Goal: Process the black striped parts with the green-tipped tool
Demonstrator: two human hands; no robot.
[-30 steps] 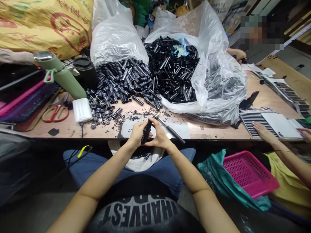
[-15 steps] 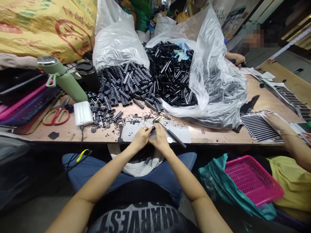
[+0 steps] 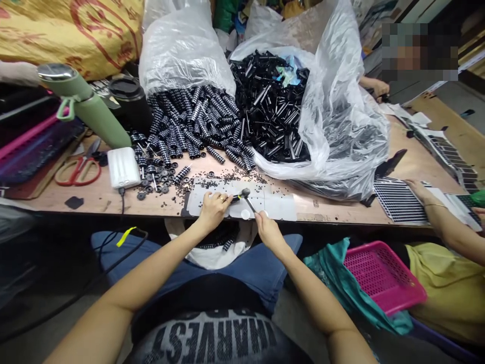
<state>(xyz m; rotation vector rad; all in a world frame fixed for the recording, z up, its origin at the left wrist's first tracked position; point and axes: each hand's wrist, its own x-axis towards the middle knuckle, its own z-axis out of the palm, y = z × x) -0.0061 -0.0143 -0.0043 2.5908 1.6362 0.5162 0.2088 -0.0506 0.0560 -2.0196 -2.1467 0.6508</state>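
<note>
My right hand (image 3: 268, 228) is closed around the handle of a small hammer (image 3: 250, 204). The hammer's head is at the end of a short black tube-like piece (image 3: 236, 198); whether they touch, I cannot tell. My left hand (image 3: 212, 208) grips that piece, holding it low over a pale flat plate (image 3: 281, 206) at the table's front edge. Tiny dark rings (image 3: 254, 176) lie scattered just behind the plate. Beyond them is a heap of black-and-white banded cylinders (image 3: 178, 124). Between my legs, a white bag (image 3: 212, 257) holds more banded pieces.
Black tubes (image 3: 271, 111) fill a clear plastic bag (image 3: 341, 151) behind the plate. To the left are red-handled scissors (image 3: 79, 172), a white power bank (image 3: 124, 168), a green flask (image 3: 91, 108) and a black cup (image 3: 131, 103). At right, a co-worker's arm (image 3: 450, 225) reaches over striped sheets (image 3: 397, 198).
My right hand has moved from beside the left hand to the hammer, which was lying on the plate, and now holds it. The hammer's head has come to the black piece's end.
</note>
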